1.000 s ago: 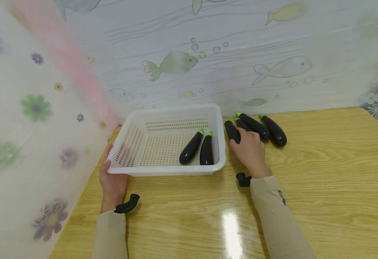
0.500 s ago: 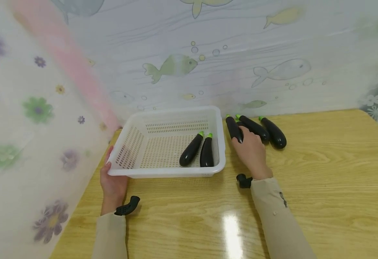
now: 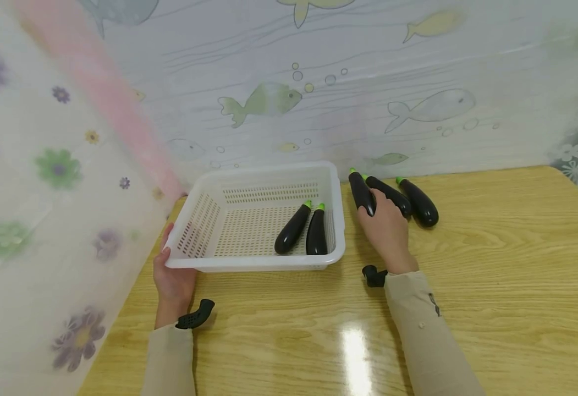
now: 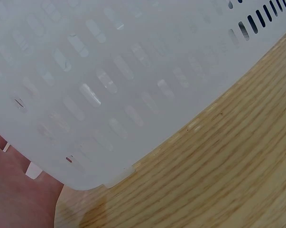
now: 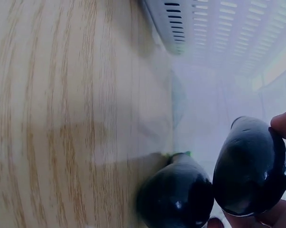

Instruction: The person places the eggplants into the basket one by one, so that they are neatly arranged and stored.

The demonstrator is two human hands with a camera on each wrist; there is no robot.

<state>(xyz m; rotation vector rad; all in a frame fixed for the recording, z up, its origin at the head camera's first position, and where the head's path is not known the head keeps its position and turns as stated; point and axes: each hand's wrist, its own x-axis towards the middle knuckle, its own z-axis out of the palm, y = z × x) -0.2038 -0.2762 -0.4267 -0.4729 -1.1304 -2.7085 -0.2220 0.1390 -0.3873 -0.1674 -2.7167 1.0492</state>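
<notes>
My right hand [image 3: 385, 228] grips a dark eggplant [image 3: 362, 192] with a green stem end, just right of the basket. In the right wrist view, the gripped eggplant [image 5: 252, 166] is raised off the table, beside another eggplant [image 5: 176, 194] lying on it. Two more eggplants, one nearer [image 3: 392, 196] and one farther right [image 3: 419, 203], show past my hand in the head view. With my left hand [image 3: 174, 275] I hold the front left corner of a white plastic basket [image 3: 254, 263]. Inside it, on the right side, lie a left eggplant [image 3: 292, 228] and a right eggplant [image 3: 317, 231].
The wooden table [image 3: 279, 330] runs along a wall [image 3: 348, 121] covered with a fish-patterned sheet. On the left stands a flower-patterned sheet [image 3: 71, 231]. The basket's perforated side [image 5: 214, 28] is close to the right hand's work.
My right hand has lifted its eggplant slightly and shifted it away from me and to the right, over the others. The left hand and basket stay about where they were.
</notes>
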